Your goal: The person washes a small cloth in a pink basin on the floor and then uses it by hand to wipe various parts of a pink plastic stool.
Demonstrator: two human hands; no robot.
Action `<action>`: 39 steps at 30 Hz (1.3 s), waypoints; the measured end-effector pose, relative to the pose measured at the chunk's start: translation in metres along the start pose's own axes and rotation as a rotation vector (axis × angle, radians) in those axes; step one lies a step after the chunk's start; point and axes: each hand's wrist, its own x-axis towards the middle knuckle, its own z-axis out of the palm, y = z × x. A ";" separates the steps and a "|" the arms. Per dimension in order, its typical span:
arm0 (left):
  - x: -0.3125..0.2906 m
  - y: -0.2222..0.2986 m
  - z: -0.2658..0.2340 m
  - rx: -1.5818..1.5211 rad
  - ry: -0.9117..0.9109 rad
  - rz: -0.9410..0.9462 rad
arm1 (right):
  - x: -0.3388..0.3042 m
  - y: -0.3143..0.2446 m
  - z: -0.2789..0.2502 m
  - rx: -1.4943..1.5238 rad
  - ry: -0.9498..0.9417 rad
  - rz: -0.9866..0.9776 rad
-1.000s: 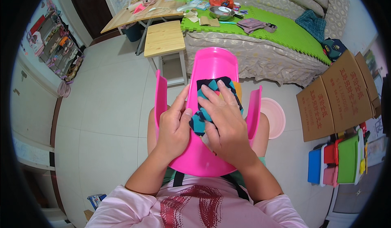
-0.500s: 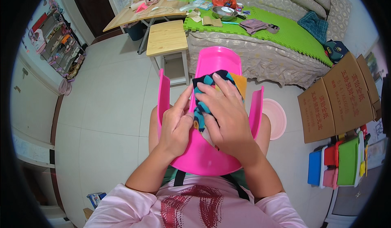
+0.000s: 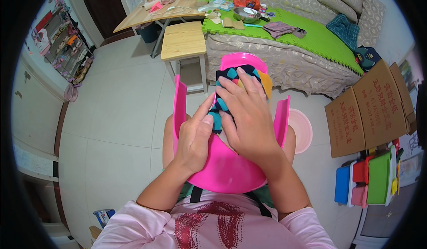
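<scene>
A bright pink plastic chair with raised arms (image 3: 229, 173) rests across my lap. On it lies a folded cloth (image 3: 221, 104) patterned in navy and teal, with a yellow part at its right. My right hand (image 3: 249, 120) lies on top of the cloth, its fingers stretched out and slightly spread. My left hand (image 3: 194, 138) is at the cloth's left edge, thumb on the cloth and index finger along its side; its other fingers are hidden. A pale edge of cloth shows below my right thumb.
A wooden-topped stool (image 3: 183, 42) stands ahead. Behind it are a wooden table (image 3: 147, 17) and a sofa with a green foam mat (image 3: 320, 48). A pink basin (image 3: 300, 131) sits on the floor at right, near cardboard boxes (image 3: 373, 106) and coloured bins (image 3: 378, 178).
Both hands and the cloth have shifted slightly forward and right over the chair. My left thumb now lies on the cloth's left side. The chair has barely moved.
</scene>
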 end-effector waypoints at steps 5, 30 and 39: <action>0.000 0.000 0.000 0.030 0.009 -0.025 | -0.009 -0.006 0.000 0.031 0.012 -0.021; 0.003 0.003 0.005 -0.107 0.026 0.009 | -0.029 -0.014 -0.009 0.277 0.070 -0.059; 0.002 0.003 0.001 0.013 0.037 -0.022 | -0.018 -0.005 -0.002 0.232 0.122 0.052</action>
